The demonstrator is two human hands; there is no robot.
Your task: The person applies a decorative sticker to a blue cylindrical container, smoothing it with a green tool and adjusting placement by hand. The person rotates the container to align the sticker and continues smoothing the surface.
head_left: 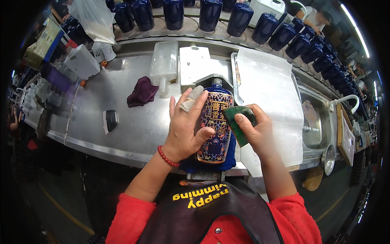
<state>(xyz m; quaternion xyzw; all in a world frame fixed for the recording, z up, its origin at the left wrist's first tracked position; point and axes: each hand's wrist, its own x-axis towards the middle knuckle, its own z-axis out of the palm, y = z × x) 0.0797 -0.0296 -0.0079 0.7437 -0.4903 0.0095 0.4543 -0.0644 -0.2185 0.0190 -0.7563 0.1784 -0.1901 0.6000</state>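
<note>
A dark blue glass bottle (214,138) with colourful patterned decoration and gold characters lies neck away from me, on a blue cloth (229,158) at the bench's near edge. My left hand (183,128) rests on the bottle's left side, fingers spread and thumb stretched over its front. Pale cloth (191,99) is wrapped about one of its fingers. Pinched in my right hand (258,128) is a bent green scraper (237,127), its edge against the bottle's right side. A dark bracket (227,81) surrounds the bottle's neck.
Several plain blue bottles (174,16) line the curved conveyor (158,35) at the back. A purple cloth (142,92), a clear bottle (163,65) and a white container (194,61) lie on the steel bench (93,118). White paper (268,93) covers the right; beyond is a sink (315,122).
</note>
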